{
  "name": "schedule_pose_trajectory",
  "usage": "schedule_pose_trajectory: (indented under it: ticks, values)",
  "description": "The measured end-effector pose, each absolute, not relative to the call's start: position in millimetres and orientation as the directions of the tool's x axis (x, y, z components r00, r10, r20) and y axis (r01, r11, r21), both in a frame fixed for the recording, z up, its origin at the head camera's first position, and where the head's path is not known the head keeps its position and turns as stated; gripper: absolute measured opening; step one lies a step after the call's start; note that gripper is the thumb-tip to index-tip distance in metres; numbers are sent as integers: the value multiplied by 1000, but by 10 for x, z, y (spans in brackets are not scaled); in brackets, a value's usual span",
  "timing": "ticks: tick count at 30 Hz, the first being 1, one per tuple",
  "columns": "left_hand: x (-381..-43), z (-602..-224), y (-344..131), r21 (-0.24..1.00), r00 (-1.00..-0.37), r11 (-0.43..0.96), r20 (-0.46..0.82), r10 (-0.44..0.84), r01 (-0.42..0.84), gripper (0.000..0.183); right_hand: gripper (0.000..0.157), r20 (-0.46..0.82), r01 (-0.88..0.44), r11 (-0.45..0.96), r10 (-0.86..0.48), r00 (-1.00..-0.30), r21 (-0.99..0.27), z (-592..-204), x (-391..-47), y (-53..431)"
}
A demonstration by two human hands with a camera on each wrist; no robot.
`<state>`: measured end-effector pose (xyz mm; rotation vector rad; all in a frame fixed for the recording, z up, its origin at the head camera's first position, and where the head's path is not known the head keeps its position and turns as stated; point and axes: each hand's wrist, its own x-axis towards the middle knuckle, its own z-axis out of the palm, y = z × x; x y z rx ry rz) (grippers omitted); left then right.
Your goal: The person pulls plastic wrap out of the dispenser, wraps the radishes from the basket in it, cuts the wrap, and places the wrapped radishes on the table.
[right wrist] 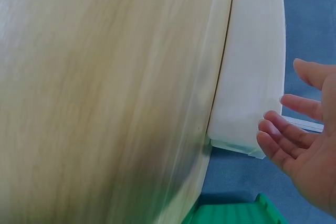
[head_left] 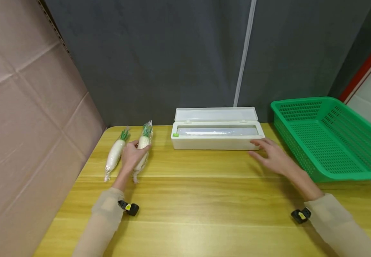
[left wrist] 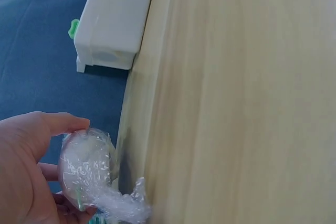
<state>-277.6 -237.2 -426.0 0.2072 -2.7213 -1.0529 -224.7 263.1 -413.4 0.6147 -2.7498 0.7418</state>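
Note:
Two white radishes with green tops, both in clear plastic wrap, lie side by side at the table's left. My left hand (head_left: 132, 155) grips the right-hand radish (head_left: 142, 143) between thumb and fingers; the left wrist view shows the crinkled wrapped end of this radish (left wrist: 86, 166). Just left of that hand is the other radish (head_left: 115, 154). At the back middle stands a white cling film dispenser (head_left: 216, 144) with its lid raised and a film roll inside. My right hand (head_left: 273, 156), fingers loosely spread and holding nothing, is by the dispenser's right front corner.
A green plastic basket (head_left: 325, 150) stands on the right side of the wooden table (head_left: 185, 207). Behind the table hangs a dark grey curtain (head_left: 159, 60). A pale pink covered wall (head_left: 28, 117) rises on the left. A green slider (head_left: 175, 135) sits at the dispenser's left end.

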Motion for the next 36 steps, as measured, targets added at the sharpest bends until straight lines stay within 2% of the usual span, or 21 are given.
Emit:
schedule_pose_trajectory:
  ticks: [5, 8, 13, 21, 30, 36]
  values:
    - [-2801, -4320, -2469, 602, -967, 796, 163, -196, -60, 39, 49, 298, -434, 798, -331, -896, -418, -4108, -2248, 2646]
    - [-2801, -4334, -2518, 582, -973, 811, 141, -183, -68, 41, 49, 297, -427, 809, -326, -898, -403, -4096, -2248, 2660]
    - [-2803, -4309, -2556, 536, -984, 840, 88, -154, -84, 50, 50, 281, -403, 832, -311, -908, -380, -4087, -2256, 2717]
    - [-2778, -4245, -2562, 491, -994, 870, 70, -89, -43, 70, 51, 296, -393, 855, -299, -907, -339, -4039, -2259, 2776]
    - [-2801, -4168, -2510, 428, -988, 904, 142, -60, 7, 74, 48, 429, -430, 876, -309, -849, -219, -4010, -2293, 2862]
    - [-2790, -4089, -2421, 395, -981, 915, 194, 7, 84, 73, 57, 403, -381, 914, -298, -865, -141, -3911, -2315, 2907]
